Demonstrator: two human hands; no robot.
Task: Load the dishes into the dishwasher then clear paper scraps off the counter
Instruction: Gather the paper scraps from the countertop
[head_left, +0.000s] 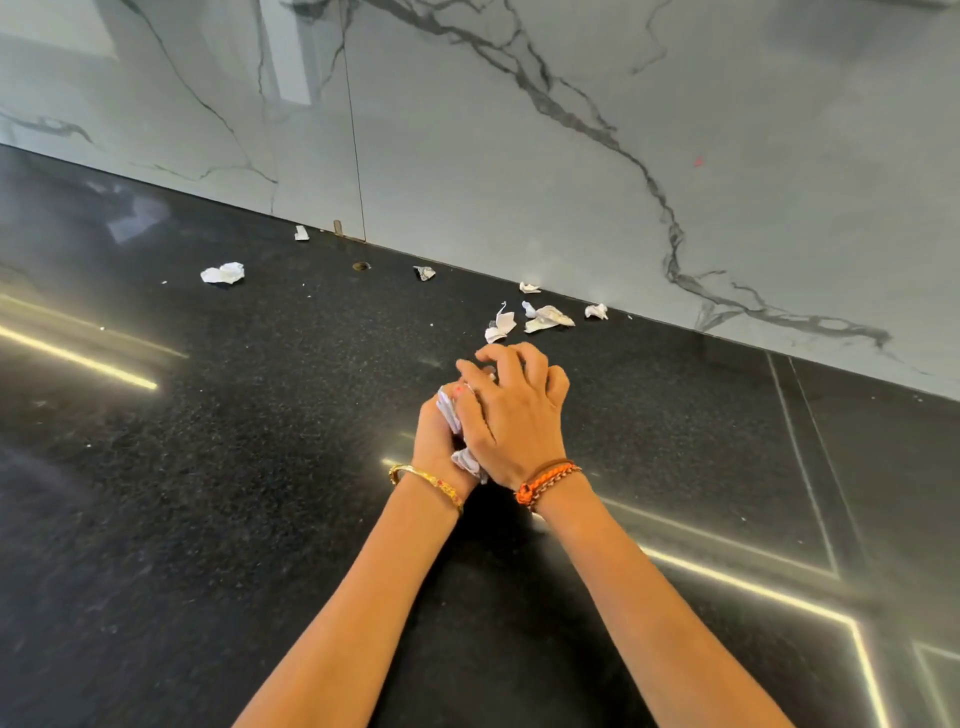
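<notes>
Both my hands meet over the middle of the black counter (218, 467). My left hand (434, 441) cups a wad of white paper scraps (451, 413), and more of that wad pokes out by the wrist. My right hand (511, 410) lies over the left, fingers curled down onto the paper. Just beyond my fingertips lie several loose crumpled scraps: one (500, 326), a larger one (546, 318), and a small one (596, 310) by the wall. Farther left lie a crumpled scrap (223, 273), a tiny piece (301, 233) and another (425, 272).
A grey-veined marble backsplash (519, 156) rises along the far edge of the counter. A small round hole (360, 266) sits in the counter near the wall. Bright light strips reflect on the glossy surface at left and lower right.
</notes>
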